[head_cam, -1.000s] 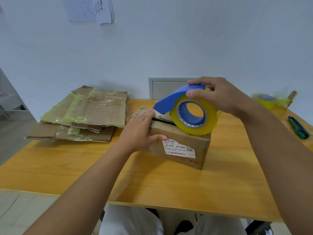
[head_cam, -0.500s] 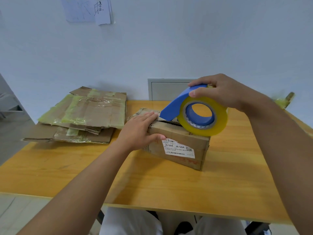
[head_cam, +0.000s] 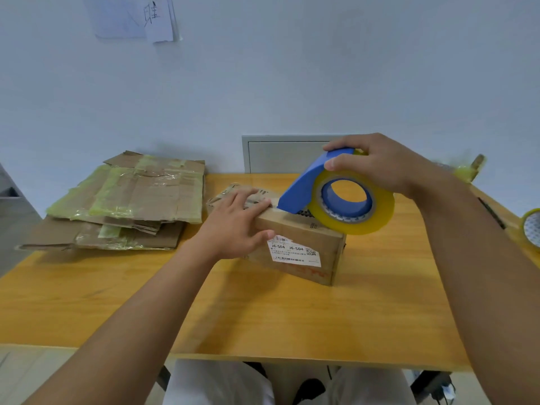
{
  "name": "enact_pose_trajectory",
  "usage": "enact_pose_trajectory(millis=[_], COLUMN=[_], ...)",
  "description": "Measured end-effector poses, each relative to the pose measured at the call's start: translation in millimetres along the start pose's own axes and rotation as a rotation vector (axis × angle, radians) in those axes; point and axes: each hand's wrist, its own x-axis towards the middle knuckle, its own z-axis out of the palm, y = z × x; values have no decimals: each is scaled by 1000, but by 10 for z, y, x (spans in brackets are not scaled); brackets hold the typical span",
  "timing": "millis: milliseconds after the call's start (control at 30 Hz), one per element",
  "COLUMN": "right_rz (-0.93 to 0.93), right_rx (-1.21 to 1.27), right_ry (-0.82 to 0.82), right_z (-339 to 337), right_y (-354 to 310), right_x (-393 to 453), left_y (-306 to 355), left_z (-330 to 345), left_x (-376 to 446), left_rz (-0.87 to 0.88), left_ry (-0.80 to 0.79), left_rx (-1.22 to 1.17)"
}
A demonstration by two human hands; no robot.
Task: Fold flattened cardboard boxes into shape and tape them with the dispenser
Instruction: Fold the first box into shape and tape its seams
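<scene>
A small folded cardboard box [head_cam: 301, 244] with a white label stands in the middle of the wooden table [head_cam: 263, 317]. My left hand [head_cam: 236, 226] rests on its left end, fingers straight across the top and thumb down the front face. My right hand [head_cam: 377, 165] grips the blue tape dispenser [head_cam: 309, 182] with its yellow tape roll [head_cam: 350, 206], tilted over the right part of the box top. The dispenser's front edge is close to my left fingertips.
A stack of flattened, taped cardboard boxes [head_cam: 131, 200] lies at the back left. A second tape roll [head_cam: 531, 226] sits at the right edge, a blurred yellow object [head_cam: 467, 171] behind it. A grey panel [head_cam: 280, 153] stands against the wall.
My right hand has drawn the dispenser to the right along the box top. My left hand has stayed on the box's left end.
</scene>
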Motion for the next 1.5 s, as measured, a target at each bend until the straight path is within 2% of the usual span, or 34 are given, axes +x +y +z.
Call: enact_pose_trajectory(millis=[167,333,667,800,933,1100,1267,1500], right_rz=[8,15,-11,5,55,65,41,32], right_rx=[11,0,-24,-9,34,140,238,295], right_ry=[21,22,21,-11,43,112,241,315], right_z=[8,22,-4,-196,-392,-170,-14,93], right_y=[-12,-29,-37,33,243,472,573,630], right_x=[-18,-36,-40,-140,-382,-617,-757,-844], left_y=[322,569,601,589,596,644,898,1125], left_z=[40,208,392,350,317,303,350,454], left_x=[-31,12,58,54,80,89,64,170], left_rz=[-18,21,7,6,-19,-22,102,-45], left_ry=[18,220,384,375,307,253,293,426], left_rx=[-23,-27,-41,-23,-9,2,16,-36])
